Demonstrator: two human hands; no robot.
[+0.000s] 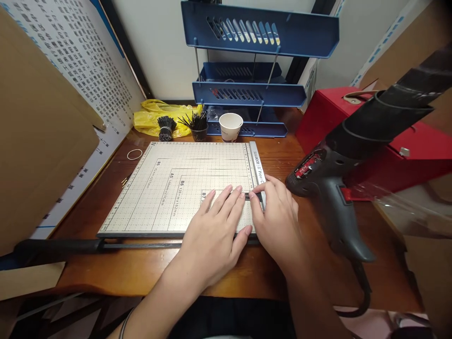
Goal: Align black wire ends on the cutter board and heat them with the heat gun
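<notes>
A paper cutter (141, 188) with a cream gridded board lies on the wooden table. My left hand (213, 228) rests flat on its lower right part, fingers stretched out and thumb apart. Several short thin black strips (247, 196) lie by the metal edge rail (259, 165), next to my left fingertips. At the rail, my right hand (277, 214) is curled, thumb and index finger closed at the strips; the fingers hide part of them. The cutter's blade arm, with its black handle (70, 246), lies lowered along the near edge.
Behind the board stand a paper cup (231, 126), a tub of black strands (199, 131), a tied black bundle (165, 128), a yellow bag (150, 113) and a blue tray rack (247, 94). A heat gun (339, 188) and red box (321, 106) occupy the right.
</notes>
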